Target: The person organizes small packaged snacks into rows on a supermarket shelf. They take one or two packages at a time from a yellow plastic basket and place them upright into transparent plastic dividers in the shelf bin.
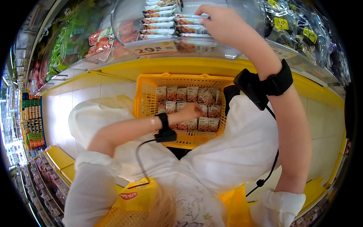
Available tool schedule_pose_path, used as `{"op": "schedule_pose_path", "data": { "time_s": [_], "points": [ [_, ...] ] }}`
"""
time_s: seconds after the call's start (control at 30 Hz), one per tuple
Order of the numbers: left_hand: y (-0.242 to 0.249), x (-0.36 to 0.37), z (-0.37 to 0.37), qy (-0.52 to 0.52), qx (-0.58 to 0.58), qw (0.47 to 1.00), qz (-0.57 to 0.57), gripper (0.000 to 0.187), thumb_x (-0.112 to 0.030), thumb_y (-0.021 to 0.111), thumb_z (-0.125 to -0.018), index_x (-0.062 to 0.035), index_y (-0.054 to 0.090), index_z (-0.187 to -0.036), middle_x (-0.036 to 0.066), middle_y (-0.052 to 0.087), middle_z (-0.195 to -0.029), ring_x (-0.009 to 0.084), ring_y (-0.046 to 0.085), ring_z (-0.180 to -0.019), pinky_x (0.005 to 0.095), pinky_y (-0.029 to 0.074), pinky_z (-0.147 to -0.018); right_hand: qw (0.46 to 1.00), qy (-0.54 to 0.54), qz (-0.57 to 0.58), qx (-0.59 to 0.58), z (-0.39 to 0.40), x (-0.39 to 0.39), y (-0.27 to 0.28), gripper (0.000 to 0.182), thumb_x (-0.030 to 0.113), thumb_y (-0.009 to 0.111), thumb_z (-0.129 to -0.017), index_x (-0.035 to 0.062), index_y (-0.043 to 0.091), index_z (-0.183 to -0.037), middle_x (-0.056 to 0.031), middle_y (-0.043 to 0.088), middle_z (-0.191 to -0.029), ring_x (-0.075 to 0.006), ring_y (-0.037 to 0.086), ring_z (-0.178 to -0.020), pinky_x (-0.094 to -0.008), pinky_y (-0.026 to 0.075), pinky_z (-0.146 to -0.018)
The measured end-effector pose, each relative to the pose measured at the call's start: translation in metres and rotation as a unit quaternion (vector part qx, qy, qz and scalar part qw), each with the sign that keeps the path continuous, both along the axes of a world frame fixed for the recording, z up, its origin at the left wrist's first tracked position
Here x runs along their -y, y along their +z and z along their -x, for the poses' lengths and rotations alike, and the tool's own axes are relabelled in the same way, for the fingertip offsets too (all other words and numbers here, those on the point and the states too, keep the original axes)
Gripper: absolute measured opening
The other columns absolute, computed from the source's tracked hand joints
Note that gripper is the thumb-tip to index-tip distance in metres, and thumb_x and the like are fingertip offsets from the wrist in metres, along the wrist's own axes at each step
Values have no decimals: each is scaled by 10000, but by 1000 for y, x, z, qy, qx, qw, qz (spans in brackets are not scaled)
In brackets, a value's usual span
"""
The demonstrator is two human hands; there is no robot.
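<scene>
My right hand (217, 20) is up at the shelf bin, its fingers closed on the end of a white snack packet (191, 21) on top of a row. Further stacked packets (159, 25) lie to the left in the same clear bin (124, 22). Below, my left hand (189, 111) hovers over or rests on small packets (192, 92) laid in rows in the yellow basket (145, 81). The fingers of that hand curl inward, and whether they hold anything is too small to tell.
A price label (155, 48) is on the shelf front. Red packages (101, 39) and green bagged goods (70, 45) are at the left, dark bags with yellow labels (280, 23) at the right. Cables hang from both wrist straps. A yellow shelf edge (181, 67) runs above the basket.
</scene>
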State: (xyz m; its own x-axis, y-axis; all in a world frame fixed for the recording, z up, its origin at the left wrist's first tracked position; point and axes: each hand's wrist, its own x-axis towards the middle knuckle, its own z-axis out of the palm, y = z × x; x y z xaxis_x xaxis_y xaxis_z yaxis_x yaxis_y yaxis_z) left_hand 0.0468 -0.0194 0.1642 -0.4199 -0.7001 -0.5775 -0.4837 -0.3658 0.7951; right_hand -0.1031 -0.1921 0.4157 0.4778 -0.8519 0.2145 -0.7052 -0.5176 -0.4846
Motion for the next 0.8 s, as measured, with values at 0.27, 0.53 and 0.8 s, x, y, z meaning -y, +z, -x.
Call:
{"op": "schedule_pose_path", "data": {
  "time_s": [0.27, 0.53, 0.8],
  "points": [
    [-130, 12, 59, 167, 93, 973, -131, 373, -337, 685, -777, 5, 552, -709, 104, 525, -634, 203, 532, -612, 361, 408, -560, 1000, -19, 25, 2, -6, -1, -1, 189, 77, 495, -807, 25, 624, -936, -196, 643, -825, -344, 632, -753, -408, 502, -682],
    [-101, 25, 62, 248, 84, 963, 64, 408, -317, 691, -777, 71, 584, -844, 208, 608, -702, 273, 586, -621, 381, 442, -538, 998, 15, 55, -17, -1, -7, 4, 228, 145, 494, -880, 81, 584, -1079, -194, 633, -887, -367, 604, -835, -430, 472, -750],
    [128, 5, 7, -214, -50, 972, -78, 103, -68, 567, -862, 15, 516, -897, 113, 691, -854, 153, 677, -716, 258, 542, -596, 998, 1, -40, 39, -2, -4, 7, 202, 99, 472, -889, 26, 559, -1057, -228, 623, -858, -406, 591, -796, -450, 466, -715]
  ]
}}
